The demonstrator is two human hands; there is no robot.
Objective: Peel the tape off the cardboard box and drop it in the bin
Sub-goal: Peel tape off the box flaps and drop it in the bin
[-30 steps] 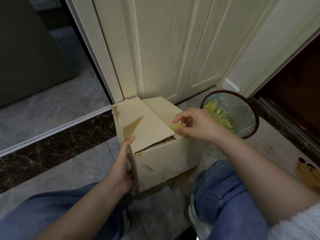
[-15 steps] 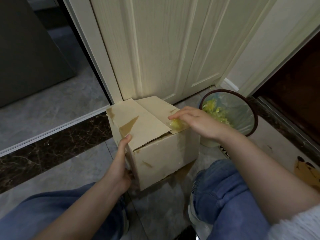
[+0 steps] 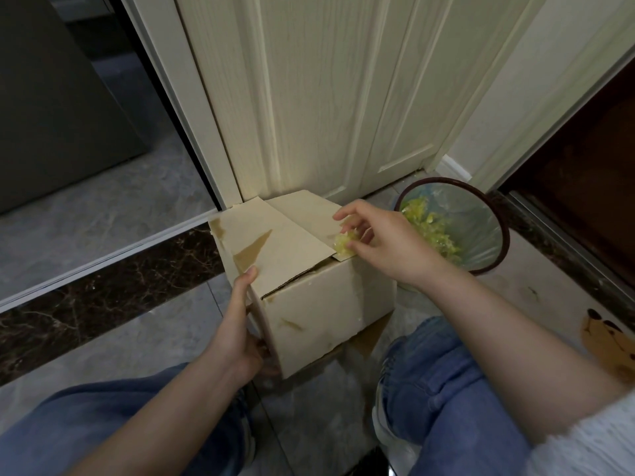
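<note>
Left hand [image 3: 240, 324] grips cardboard box [image 3: 309, 269] corner; right hand [image 3: 381, 240] pinches crumpled tape wad [image 3: 344, 242] on its flap, bin [image 3: 457, 225] beside.

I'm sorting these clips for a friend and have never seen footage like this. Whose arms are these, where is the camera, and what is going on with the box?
No machine is involved: these are a person's two bare arms, filmed by a wide-angle camera worn on their head and looking down, so you see what they see. They sit low on a tiled floor, knees in blue jeans at the bottom edge.

In front of them a cardboard box stands by a pale door. The left hand holds the box's near left corner, thumb on the top flap, steadying it. The right hand pinches a crumpled wad of yellowish tape at the top flap's edge; I cannot tell whether it is fully free.

Right of the box stands a round bin, lined with a bag and already holding similar yellow-green scraps.
</note>
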